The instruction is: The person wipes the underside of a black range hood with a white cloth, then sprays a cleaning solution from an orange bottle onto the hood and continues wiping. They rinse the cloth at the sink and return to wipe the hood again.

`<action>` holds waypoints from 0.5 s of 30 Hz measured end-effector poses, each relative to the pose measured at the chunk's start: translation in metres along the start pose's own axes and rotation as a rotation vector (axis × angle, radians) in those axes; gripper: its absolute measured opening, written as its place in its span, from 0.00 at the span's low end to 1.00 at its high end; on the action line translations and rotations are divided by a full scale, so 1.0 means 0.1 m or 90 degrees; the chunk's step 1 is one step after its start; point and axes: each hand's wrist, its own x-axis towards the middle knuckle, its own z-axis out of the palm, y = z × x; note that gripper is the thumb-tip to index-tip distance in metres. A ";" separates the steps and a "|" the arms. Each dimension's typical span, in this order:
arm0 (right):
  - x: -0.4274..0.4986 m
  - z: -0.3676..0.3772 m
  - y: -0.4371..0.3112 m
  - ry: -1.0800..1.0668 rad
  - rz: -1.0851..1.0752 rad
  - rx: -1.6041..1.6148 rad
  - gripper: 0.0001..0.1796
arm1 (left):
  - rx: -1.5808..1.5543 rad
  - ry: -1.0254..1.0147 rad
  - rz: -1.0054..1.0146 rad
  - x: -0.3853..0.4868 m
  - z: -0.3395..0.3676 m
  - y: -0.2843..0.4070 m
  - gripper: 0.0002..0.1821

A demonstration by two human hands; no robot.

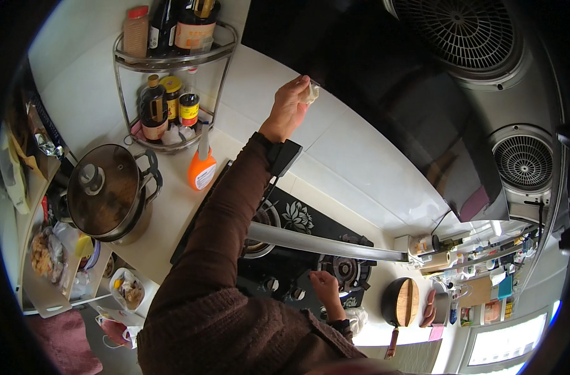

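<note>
My left hand (289, 105) is raised to the lower edge of the black glossy range hood panel (355, 70), pinching a crumpled whitish cloth or tissue (310, 94) against or close beside that edge. Lower down, my right hand (326, 287) is curled closed near a gas burner (346, 269) of the black glass cooktop (285, 274), with nothing visible in it. A long metal strip (332, 243) spans above the cooktop; its left end is hidden behind my left arm. An orange spray bottle (202, 169) stands on the counter left of that arm.
Left, a lidded pot (107, 192) sits on the counter (172, 206), below a metal corner rack (175, 63) of bottles and jars. Right are a wood-lidded pan (400, 302), sweet potatoes (428, 308) and a crowded shelf (482, 276). Two round hood fan grilles (524, 161) show at upper right.
</note>
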 end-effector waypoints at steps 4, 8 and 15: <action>0.02 0.04 0.01 0.007 -0.027 0.008 0.11 | -0.010 0.007 -0.010 0.01 -0.01 0.01 0.05; -0.02 0.01 0.01 0.003 -0.004 -0.003 0.11 | -0.031 -0.001 0.000 0.01 0.01 -0.01 0.04; -0.06 -0.03 0.09 0.017 -0.041 -0.022 0.10 | -0.065 0.028 0.010 -0.02 0.04 -0.01 0.03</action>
